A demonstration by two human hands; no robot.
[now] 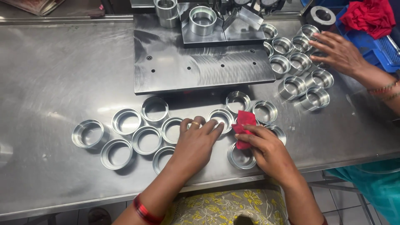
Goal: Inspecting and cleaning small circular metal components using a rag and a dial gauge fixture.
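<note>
My left hand lies flat, fingers together, over a metal ring near the table's front edge, its fingertips touching the ring's rim. A small red cloth is pinched in my right hand, pressed down beside another ring. Several shiny machined metal rings lie in a loose cluster to the left of my hands on the steel table.
A thick steel plate with a fixture holding a ring sits at the back centre. Another person's hand rests on a second group of rings at the right. A blue tray with red cloth stands at far right.
</note>
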